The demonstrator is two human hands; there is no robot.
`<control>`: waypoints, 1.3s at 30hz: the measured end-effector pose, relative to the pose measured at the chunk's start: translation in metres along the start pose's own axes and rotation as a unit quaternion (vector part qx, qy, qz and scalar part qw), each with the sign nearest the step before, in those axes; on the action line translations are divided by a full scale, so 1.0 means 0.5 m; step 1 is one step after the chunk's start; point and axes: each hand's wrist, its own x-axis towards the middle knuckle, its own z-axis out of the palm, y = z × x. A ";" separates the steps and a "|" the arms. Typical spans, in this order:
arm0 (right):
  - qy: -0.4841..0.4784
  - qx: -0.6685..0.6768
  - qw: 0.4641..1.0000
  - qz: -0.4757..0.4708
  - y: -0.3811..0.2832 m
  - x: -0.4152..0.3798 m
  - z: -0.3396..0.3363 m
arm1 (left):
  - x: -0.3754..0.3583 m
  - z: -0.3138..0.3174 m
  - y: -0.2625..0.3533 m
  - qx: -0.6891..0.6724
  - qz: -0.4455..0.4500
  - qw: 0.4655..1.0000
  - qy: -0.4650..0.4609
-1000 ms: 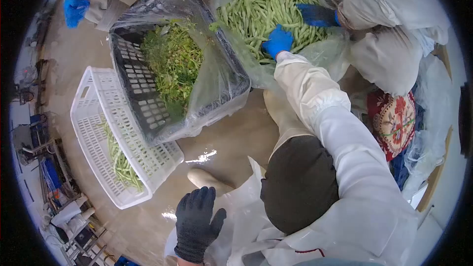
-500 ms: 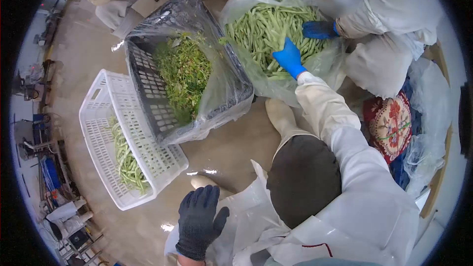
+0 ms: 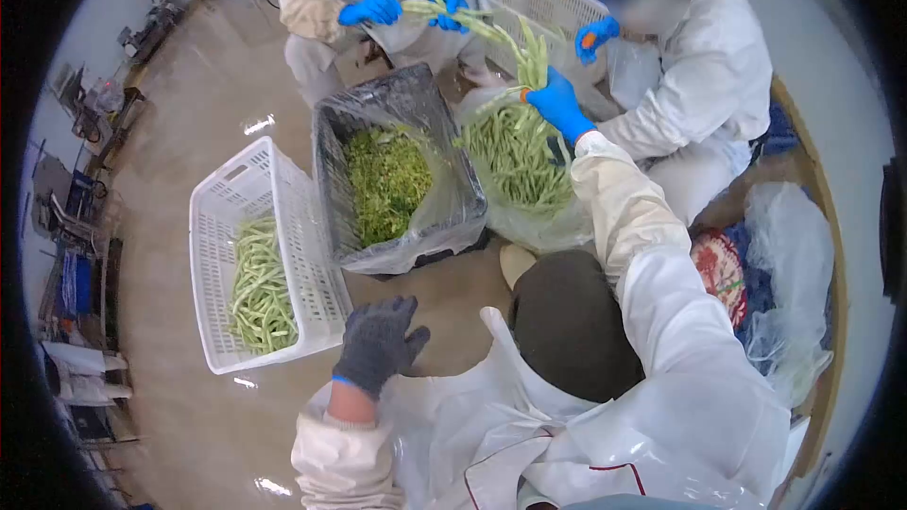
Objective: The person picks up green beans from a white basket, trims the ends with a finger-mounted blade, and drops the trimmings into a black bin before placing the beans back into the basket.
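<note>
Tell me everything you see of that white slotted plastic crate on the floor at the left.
The white, rectangular, open-topped crate looks like rigid plastic, with slotted walls and a grip opening in its far end. It appears upright on the shiny brownish floor, with loose, slender green beans heaped inside. Right of it stands a black crate lined with clear plastic; whether they touch is unclear. No hand grips it; the person's dark-grey-gloved left hand is near its closest corner.
</note>
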 end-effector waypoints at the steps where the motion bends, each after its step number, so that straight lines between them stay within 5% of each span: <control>1: -0.003 0.010 1.000 -0.008 -0.037 0.010 -0.019 | 0.005 -0.008 -0.003 0.004 -0.013 1.000 -0.004; 4: -0.047 0.068 0.996 -0.014 -0.163 0.007 -0.060 | 0.027 -0.028 -0.030 -0.023 0.002 0.991 0.132; 8: -0.170 0.176 0.969 0.004 -0.338 -0.057 -0.079 | 0.067 -0.075 -0.053 -0.045 0.047 0.891 0.450; 10: -0.218 0.231 0.948 0.021 -0.419 -0.120 -0.065 | 0.075 -0.087 -0.061 -0.081 0.077 0.856 0.504; 13: -0.333 0.277 0.901 0.028 -0.444 -0.195 0.015 | 0.072 -0.097 -0.033 -0.170 0.134 0.834 0.508; 16: -0.365 0.305 0.879 0.036 -0.472 -0.289 0.106 | 0.089 -0.053 -0.043 -0.383 0.117 0.832 0.384; 19: -0.433 0.312 0.841 0.086 -0.514 -0.333 0.131 | 0.082 -0.058 -0.082 -0.342 -0.015 0.903 0.259; 20: -0.450 0.307 0.832 0.108 -0.516 -0.331 0.138 | 0.075 -0.066 -0.086 -0.318 -0.063 0.903 0.281; 24: -0.471 0.335 0.806 0.129 -0.529 -0.328 0.154 | 0.069 -0.071 -0.101 -0.619 -0.005 0.740 0.264; 27: -0.494 0.358 0.783 0.123 -0.555 -0.323 0.144 | 0.051 -0.100 -0.095 -0.603 -0.062 0.751 0.264; 28: -0.491 0.380 0.772 0.138 -0.548 -0.321 0.148 | 0.048 -0.111 -0.091 -0.519 -0.133 0.798 0.278; 31: -0.469 0.437 0.747 0.178 -0.541 -0.318 0.146 | 0.064 -0.082 -0.155 -0.360 -0.020 0.839 0.409; 32: -0.457 0.449 0.744 0.190 -0.560 -0.320 0.127 | 0.060 -0.083 -0.152 -0.401 0.023 0.815 0.418; 35: -0.473 0.437 0.741 0.189 -0.550 -0.303 0.121 | 0.048 -0.119 -0.121 -0.526 0.105 0.766 0.354; 39: -0.496 0.427 0.721 0.227 -0.530 -0.298 0.126 | 0.090 -0.072 -0.094 -0.506 0.107 0.784 0.342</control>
